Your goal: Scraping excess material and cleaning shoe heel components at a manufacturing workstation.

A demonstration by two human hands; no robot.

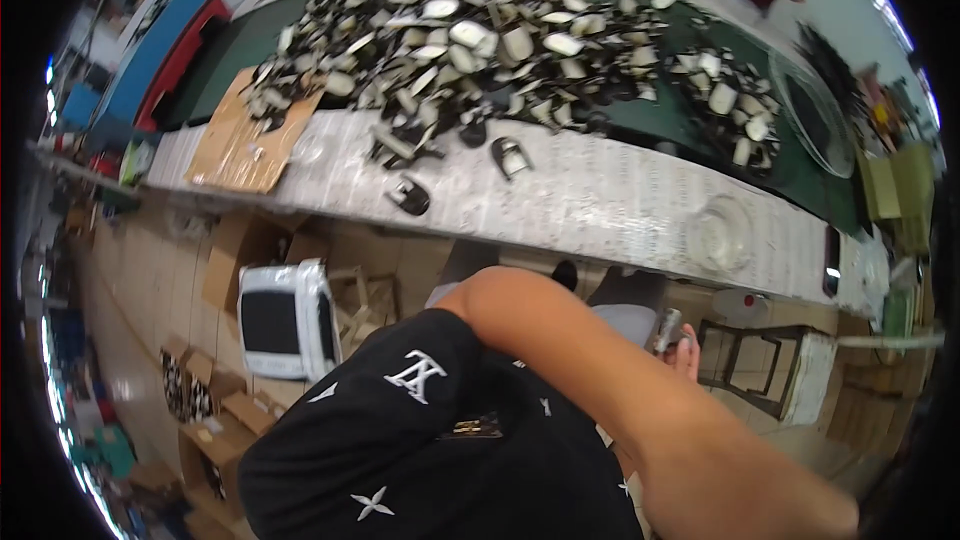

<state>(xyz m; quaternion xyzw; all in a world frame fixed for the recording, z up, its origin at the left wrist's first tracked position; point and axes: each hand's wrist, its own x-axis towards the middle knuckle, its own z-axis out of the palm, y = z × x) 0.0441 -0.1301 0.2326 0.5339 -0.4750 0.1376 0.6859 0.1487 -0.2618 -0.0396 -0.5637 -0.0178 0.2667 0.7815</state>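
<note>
Where your right hand [688,356] shows: grip curled round a silvery piece [667,328], partly hidden; hold steady.
Left forearm [650,410]: crossing in front; hand unseen, grip untellable; best swung clear.

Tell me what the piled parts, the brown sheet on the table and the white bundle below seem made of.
Parts: probably hard plastic, partly glossy, given smooth moulded black and off-white shapes. Brown sheet: probably cardboard, matte tan with straight edges, partly shiny. White bundle: likely plastic film outside, judging by glossy creases.
</note>
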